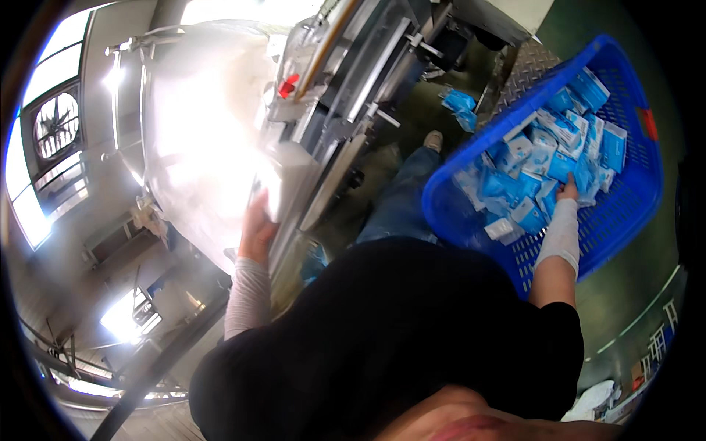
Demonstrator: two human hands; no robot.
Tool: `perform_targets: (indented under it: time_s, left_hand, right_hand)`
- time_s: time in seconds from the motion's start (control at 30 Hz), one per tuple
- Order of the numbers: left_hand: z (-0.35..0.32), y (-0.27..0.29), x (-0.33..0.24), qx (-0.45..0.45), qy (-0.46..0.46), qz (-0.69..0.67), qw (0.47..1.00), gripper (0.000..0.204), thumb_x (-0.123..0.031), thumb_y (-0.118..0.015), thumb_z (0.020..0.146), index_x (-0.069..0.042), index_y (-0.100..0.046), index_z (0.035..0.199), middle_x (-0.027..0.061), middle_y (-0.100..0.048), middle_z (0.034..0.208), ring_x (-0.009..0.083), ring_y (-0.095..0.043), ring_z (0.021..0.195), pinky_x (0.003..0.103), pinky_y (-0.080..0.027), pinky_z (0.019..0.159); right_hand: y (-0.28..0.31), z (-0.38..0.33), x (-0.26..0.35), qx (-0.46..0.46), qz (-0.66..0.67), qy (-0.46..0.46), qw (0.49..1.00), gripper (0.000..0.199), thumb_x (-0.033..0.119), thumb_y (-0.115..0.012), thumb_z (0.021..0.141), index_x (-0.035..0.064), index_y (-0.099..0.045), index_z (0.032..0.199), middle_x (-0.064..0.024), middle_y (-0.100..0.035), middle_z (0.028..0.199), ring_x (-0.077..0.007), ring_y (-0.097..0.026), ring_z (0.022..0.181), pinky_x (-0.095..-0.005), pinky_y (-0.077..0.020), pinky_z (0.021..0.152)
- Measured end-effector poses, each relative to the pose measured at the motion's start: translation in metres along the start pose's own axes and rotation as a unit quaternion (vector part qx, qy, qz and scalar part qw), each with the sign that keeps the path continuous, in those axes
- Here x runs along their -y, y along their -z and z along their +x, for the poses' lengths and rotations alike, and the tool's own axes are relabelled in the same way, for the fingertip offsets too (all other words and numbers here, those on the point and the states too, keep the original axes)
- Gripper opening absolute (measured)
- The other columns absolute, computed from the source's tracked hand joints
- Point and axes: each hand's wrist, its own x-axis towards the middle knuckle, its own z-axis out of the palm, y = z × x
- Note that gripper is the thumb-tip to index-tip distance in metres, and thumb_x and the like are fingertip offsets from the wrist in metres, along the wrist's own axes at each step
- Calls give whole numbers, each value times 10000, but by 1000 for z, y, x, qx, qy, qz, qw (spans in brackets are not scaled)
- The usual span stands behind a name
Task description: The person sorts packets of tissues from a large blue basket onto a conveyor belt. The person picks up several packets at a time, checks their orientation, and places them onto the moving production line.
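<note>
On the left, my left hand [257, 231] is at the lower end of a smooth white block [288, 180] beside the machine. Its fingers and thumb are closed on the block's edge, though strong glare washes out part of them. My right hand [567, 192] reaches into a blue plastic basket [471, 156] on the right. Its fingers are partly hidden among blue-and-white packets, and they look closed on a blue packet [585, 175]. Several more packets [531, 151] lie heaped loosely around that hand.
A metal machine [368, 81] with rails and handles runs along my left side. Clear plastic sheeting [198, 147] glares beyond it. Loose blue packets [460, 106] lie low between machine and basket, near a treadplate surface [526, 70]. My leg [401, 198] stretches between them.
</note>
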Motion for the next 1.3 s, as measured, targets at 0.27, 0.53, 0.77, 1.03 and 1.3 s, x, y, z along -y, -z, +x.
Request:
perform_targets:
  time_s: [0.27,0.53,0.77,1.03,1.3]
  left_hand:
    - [25,7,9,-11,48,584,810,440,-405,-617,859,29,-679,836,101,-668,664,174,-667,636,330,-504,564]
    - [-87,-196,-81,254,-181,254,916,343,-297,-446,984,-14,-605,1099,78,-653,867,141,-623,773,269,-497,710]
    - [-135,-368,5,632,-18,106,767,557,-296,-590,925,-89,-360,1388,104,-519,1231,162,-552,1084,269,-465,904]
    - [-148,-373,-14,432,-284,-8,856,241,-241,-372,1023,-65,-521,1094,57,-575,937,117,-568,859,237,-473,759]
    - [-175,-384,14,351,-502,164,773,204,-221,-424,1019,-41,-519,1038,12,-523,911,62,-469,840,200,-403,768]
  right_hand:
    - [-8,-34,-10,48,77,64,994,251,226,-796,716,77,-609,790,-35,-509,701,-151,-412,504,-348,-365,458]
    - [62,-284,-12,346,128,275,888,322,44,-674,812,63,-559,1112,-76,-610,1056,-170,-598,863,-312,-494,689]
    - [110,-426,19,607,-17,503,616,281,70,-658,794,117,-655,1071,-131,-537,1291,-300,-493,1218,-409,-404,1018]
    - [173,-438,29,190,149,535,809,105,81,-549,892,7,-595,951,-58,-565,857,-83,-494,643,-230,-419,594]
    - [186,-440,27,87,85,668,734,289,236,-429,1001,34,-529,819,-2,-476,737,-75,-422,647,-208,-336,564]
